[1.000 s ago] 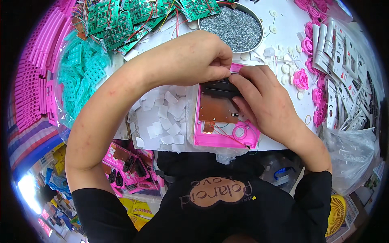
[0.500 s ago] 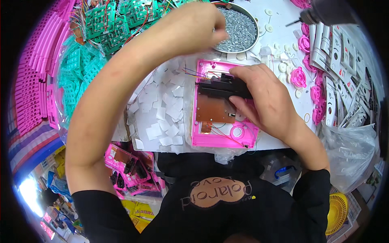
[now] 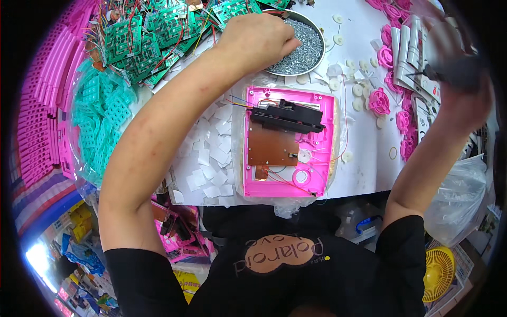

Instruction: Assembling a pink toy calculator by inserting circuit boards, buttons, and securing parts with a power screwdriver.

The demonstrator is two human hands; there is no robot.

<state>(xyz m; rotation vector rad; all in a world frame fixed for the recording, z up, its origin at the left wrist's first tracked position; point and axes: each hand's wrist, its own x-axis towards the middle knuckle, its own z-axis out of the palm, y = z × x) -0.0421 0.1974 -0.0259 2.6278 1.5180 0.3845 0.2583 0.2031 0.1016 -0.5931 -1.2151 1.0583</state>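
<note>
Pink casing (image 3: pixel 323 153), long axis near to far

Pink casing (image 3: pixel 320 153) open, flat; black module (image 3: pixel 288 117) slanted across far half.

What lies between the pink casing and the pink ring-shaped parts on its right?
In the head view: white plastic discs, a thin red wire, a tan loop and, beside the casing, the edge of clear plastic.
</note>
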